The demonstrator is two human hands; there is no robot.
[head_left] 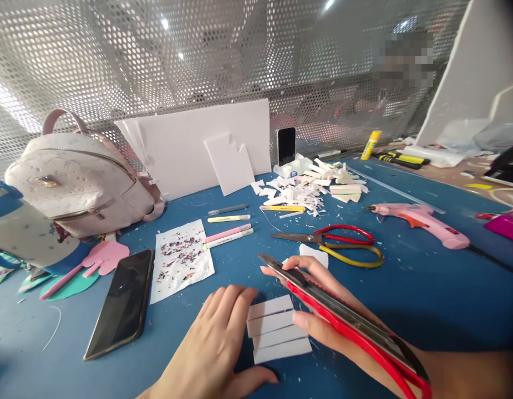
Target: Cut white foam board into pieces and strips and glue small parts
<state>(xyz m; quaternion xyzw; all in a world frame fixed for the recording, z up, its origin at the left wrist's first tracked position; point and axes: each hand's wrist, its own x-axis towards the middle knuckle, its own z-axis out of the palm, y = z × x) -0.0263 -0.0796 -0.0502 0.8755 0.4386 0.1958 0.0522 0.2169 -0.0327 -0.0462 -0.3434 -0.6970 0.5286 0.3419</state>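
Several white foam-board strips (277, 327) lie side by side on the blue table in front of me, with narrow gaps between them. My left hand (217, 341) rests at their left edge, palm down, fingers extended and thumb apart. A red utility knife (343, 321) is in my right hand (323, 288), its blade pointing to the upper left. The right thumb and fingers reach over the right side of the strips; whether they touch them I cannot tell. Just behind that hand lies a small white paper piece (314, 255), partly hidden.
Red-and-yellow-handled scissors (323, 238), a pink glue gun (426, 221) and a heap of white scraps (301, 188) lie beyond my hands. Markers (229, 219), a speckled paper sheet (181, 260), a phone (121, 302) and a backpack (81, 177) are leftward. White boards (177, 149) stand behind.
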